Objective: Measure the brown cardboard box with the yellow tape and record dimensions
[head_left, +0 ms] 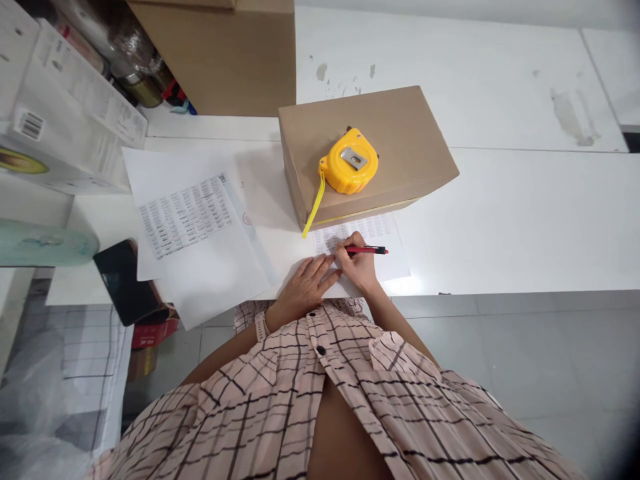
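Checked fabric, pale pink with thin dark lines and small dark buttons, fills the near edge of the view, its sleeves running up to both hands. At the left wrist sits a pale band. Left hand [306, 285] lies flat with fingers spread, pressing down the near part of a printed sheet [380, 257] of thin white paper covered in fine rows of text. Just to its right, almost touching it, the right hand [356, 265] is closed around a slim red pen [367, 250] with a dark tip end, the pen lying nearly level and pointing away to the right over the sheet. Both rest on the smooth white counter [525, 220].

Directly beyond the hands, a plain brown cardboard box [400, 133] with sharp edges stands on the far part of the sheet. On its lid sits a rounded yellow plastic tape measure [350, 163] with a metal clip, its yellow strap hanging over the box's front face. Left of the hands lie more loose printed papers [185, 213], and further left a glossy black phone [125, 280] overhangs the counter's edge. Farther off stands a larger cardboard carton [220, 53].
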`<state>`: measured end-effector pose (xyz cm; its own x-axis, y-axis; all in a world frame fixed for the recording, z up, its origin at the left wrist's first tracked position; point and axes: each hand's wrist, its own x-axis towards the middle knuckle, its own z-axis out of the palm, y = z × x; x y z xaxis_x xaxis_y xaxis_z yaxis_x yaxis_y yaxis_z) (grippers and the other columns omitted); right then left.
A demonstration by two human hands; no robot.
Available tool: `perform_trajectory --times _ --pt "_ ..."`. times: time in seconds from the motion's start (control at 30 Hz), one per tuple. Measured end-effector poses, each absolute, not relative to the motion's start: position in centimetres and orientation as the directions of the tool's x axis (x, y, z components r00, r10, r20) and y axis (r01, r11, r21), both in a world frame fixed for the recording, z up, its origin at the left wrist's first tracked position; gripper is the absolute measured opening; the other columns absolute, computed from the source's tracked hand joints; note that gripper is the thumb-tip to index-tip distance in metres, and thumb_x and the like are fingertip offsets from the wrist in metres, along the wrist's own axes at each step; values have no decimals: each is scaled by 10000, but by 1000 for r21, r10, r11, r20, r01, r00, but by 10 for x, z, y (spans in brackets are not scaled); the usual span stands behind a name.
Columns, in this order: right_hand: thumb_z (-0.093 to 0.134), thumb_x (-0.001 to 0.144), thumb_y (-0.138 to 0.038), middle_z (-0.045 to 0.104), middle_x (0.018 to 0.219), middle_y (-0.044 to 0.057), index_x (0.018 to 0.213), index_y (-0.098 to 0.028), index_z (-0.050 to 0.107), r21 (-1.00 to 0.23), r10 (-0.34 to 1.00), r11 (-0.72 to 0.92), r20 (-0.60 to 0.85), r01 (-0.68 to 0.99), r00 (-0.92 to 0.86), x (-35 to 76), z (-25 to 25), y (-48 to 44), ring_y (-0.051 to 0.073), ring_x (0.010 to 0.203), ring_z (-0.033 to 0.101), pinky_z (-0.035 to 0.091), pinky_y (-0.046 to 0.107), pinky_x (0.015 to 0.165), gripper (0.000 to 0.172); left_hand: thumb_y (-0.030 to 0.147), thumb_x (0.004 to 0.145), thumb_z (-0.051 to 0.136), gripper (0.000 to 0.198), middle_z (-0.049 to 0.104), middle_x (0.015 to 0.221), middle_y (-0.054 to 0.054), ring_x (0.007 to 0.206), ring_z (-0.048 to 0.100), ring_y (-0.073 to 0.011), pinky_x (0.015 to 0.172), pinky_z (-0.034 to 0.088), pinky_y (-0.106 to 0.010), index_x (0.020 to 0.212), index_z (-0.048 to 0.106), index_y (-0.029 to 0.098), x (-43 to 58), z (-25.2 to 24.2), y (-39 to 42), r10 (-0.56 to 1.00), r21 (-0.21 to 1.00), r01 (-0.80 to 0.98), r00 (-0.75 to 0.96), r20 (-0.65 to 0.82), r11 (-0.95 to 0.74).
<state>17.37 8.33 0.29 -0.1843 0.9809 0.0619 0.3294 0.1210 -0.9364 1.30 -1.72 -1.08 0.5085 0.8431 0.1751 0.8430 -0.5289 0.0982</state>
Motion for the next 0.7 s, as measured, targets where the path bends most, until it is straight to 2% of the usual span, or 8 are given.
perform_trajectory --times 0.33,0.47,0.6,0.7 --pt "617 841 -241 432 613 -64 730 -261 413 -945 983 100 45 312 -179 174 7 83 129 588 429 361 293 570 233 404 1039 528 509 484 1605 -181 1477 463 -335 1208 360 -504 1490 529 169 13 -10 -17 831 79 839 513 217 -539" --pt "631 853 -251 438 623 -61 731 -260 424 -945 983 112 61 309 -173 171 5 83 134 599 439 372 296 584 241 453 1043 509 537 465 1618 -187 1485 448 -342 1207 355 -515 1497 518 166 12 -8 -16 834 90 837 517 192 -539" --pt "626 912 -315 494 687 -39 767 -260 449 -938 988 153 146 312 -45 180 5 84 146 643 465 403 308 623 235 501 1039 505 559 474 1610 -189 1479 453 -342 1196 375 -505 1480 533 159 10 -7 -15 826 96 827 530 193 -554" --pt "597 956 -351 586 814 2 905 -255 538 -874 970 184 234 450 58 210 7 88 170 715 525 434 330 663 124 490 1033 528 526 502 1591 -184 1467 470 -335 1202 375 -505 1452 567 176 7 -11 -16 819 128 816 532 214 -563"
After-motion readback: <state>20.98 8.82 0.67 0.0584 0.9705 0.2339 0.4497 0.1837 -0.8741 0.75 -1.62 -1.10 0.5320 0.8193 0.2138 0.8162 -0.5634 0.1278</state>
